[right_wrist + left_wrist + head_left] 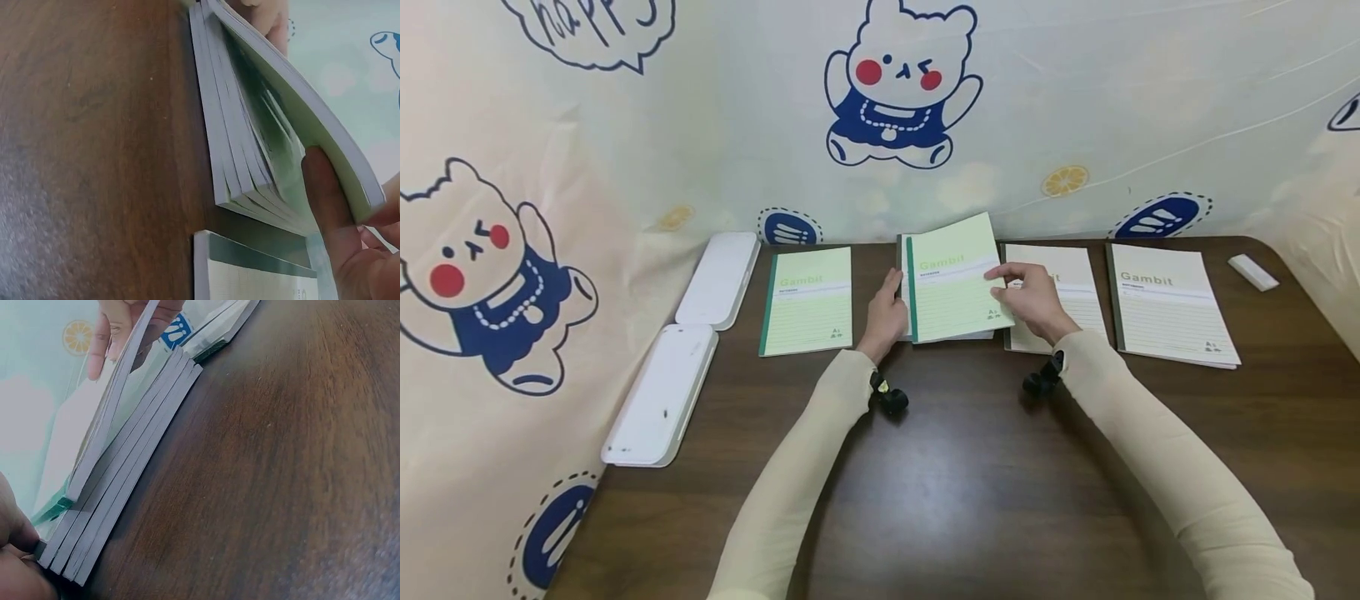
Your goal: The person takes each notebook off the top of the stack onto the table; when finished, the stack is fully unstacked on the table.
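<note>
A green Gambit notebook (958, 292) with a dark green spine is lifted and tilted above a stack of several notebooks (125, 469). My right hand (1033, 298) pinches its right edge, thumb on one side and fingers on the other; in the right wrist view that edge curves up, opening a wedge-shaped gap above the stack (231, 137). My left hand (883, 318) rests along the left side of the stack with its fingers extended. In the left wrist view its fingertips touch the spine corner, and the lifted notebook's spine lies close to the stack.
Another green notebook (808, 304) lies to the left. Rightward are a pale notebook (1078, 304), partly behind my right hand, and a further pale one (1172, 304). Two white cases (718, 279) (662, 396) line the left edge. A small white block (1253, 272) sits far right.
</note>
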Demonstrator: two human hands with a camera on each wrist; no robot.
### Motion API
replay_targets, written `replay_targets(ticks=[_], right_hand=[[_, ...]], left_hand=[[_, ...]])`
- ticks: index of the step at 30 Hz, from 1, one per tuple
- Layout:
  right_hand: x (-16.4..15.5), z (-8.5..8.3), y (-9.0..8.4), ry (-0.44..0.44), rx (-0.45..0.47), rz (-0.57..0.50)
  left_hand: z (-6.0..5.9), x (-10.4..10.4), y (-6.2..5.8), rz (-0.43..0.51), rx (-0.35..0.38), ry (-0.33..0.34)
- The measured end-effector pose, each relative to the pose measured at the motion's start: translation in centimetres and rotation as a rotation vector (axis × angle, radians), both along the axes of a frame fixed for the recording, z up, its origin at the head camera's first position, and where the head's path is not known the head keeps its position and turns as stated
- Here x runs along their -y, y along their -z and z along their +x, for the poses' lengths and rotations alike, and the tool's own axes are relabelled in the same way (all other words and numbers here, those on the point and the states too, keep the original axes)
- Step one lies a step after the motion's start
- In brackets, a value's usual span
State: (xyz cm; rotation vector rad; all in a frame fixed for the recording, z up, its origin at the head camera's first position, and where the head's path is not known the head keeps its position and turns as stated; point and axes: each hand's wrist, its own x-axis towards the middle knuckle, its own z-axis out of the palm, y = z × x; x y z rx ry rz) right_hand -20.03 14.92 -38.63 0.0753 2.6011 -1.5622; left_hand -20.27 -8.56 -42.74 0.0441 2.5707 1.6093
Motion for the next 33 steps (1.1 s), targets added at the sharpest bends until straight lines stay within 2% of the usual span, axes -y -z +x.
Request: replay_targets(ticks=[5,8,15,20,24,26,31,33], right_hand=[[-0.4,0.1,0.3,0.049,-0.004,-0.023],[-0.6,0.4,-0.2,0.076,0.0,-0.046],[-1.9,2.3,-3.2,0.109,-0.063,-0.091],[-5.2,4.9,-5.6,0.128,-0.136,-0.161],[-9.0,7.4,-6.7,0.156,-0.196,-0.07],[-11.1,8.8,-6.9,0.179,-0.176,0.019],[-16.5,13.1,-6.4,0.237,-0.051,0.178],[-18.6,15.0,-5.8,0.258,-0.033,0.184]], left_hand=[[0.0,-0.6,0.1,0.015,0.004,-0.007],[-0.1,-1.0,0.2,0.025,0.007,-0.013],[-0.3,-1.6,0.4,0.014,-0.015,-0.005],[-0.4,-2.1,0.4,0.015,-0.006,-0.002],[-0.3,-1.9,0.4,0.008,0.001,-0.007],[-0.2,-1.5,0.4,0.005,0.005,-0.016],[-0.2,-0.6,0.4,0.006,0.006,-0.034],[-0.2,-0.3,0.4,0.002,0.005,-0.031]])
